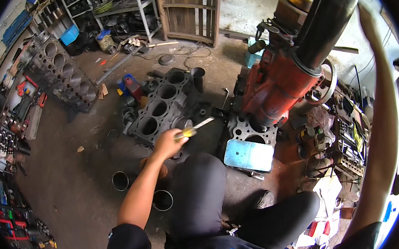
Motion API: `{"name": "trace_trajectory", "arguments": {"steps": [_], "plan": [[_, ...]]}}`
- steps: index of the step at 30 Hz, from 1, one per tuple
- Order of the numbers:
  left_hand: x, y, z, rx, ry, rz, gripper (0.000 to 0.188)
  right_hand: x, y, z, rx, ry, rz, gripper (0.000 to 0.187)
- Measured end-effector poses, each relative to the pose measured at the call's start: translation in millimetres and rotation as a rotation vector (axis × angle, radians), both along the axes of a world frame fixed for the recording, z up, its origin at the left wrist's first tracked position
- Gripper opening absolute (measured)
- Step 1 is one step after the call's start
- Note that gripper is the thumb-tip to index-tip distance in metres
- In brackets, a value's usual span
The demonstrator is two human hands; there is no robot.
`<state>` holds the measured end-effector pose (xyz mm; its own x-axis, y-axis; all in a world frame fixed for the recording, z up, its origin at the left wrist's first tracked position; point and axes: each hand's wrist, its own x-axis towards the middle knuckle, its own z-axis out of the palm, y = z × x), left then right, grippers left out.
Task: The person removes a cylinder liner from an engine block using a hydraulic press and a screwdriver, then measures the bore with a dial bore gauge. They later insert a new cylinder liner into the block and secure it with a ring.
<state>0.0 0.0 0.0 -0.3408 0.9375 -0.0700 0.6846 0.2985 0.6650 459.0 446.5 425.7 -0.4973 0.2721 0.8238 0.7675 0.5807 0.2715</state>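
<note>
In my left hand (165, 145) is a hand tool with a yellow handle (185, 134) and a straight, pale metal blade (204, 122). Its exact kind is hard to make out. The blade points up and right, beside a grey engine block (163, 99) with several cylinder bores on the floor. My right arm stretches high along the right side, and the right hand (366, 17) is beside the black column (330, 13) of a red machine (276, 80); its fingers are smeared. Under the machine's head sits another engine block (240, 126), with a light-blue rectangular case (248, 155) on top.
Two metal sleeves, one left (120, 180) and one nearer (162, 200), stand on the floor by my left forearm. A larger engine block (64, 70) lies at the far left. Parts and tools line the left wall; a cluttered bench (349, 154) is at right.
</note>
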Motion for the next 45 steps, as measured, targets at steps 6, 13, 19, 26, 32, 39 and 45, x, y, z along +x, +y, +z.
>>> {"name": "trace_trajectory", "arguments": {"steps": [6,13,19,26,32,39,45], "plan": [[-78,-60,-27,0.082,0.241,0.449,0.039,-2,-62,-125,-0.825,0.349,-0.218,0.078],[-114,-30,-46,-0.05,0.524,0.534,0.033,7,-186,-210,-0.525,0.906,-0.008,0.05],[-120,-22,-41,-0.187,0.55,0.5,0.04,-50,-275,-353,-0.79,0.602,-0.132,0.023],[-55,17,61,0.393,0.54,0.361,0.038,-87,-268,-422,-0.881,0.279,-0.239,0.047],[65,68,168,0.791,0.291,0.091,0.025,-100,-257,-445,-0.986,0.219,-0.312,0.043],[152,88,147,0.581,-0.045,-0.094,0.016,-100,-255,-462,-0.868,0.234,-0.204,0.027],[147,92,138,0.651,-0.099,-0.14,0.013,-73,-275,-457,-0.9,0.209,-0.157,0.028]]}}
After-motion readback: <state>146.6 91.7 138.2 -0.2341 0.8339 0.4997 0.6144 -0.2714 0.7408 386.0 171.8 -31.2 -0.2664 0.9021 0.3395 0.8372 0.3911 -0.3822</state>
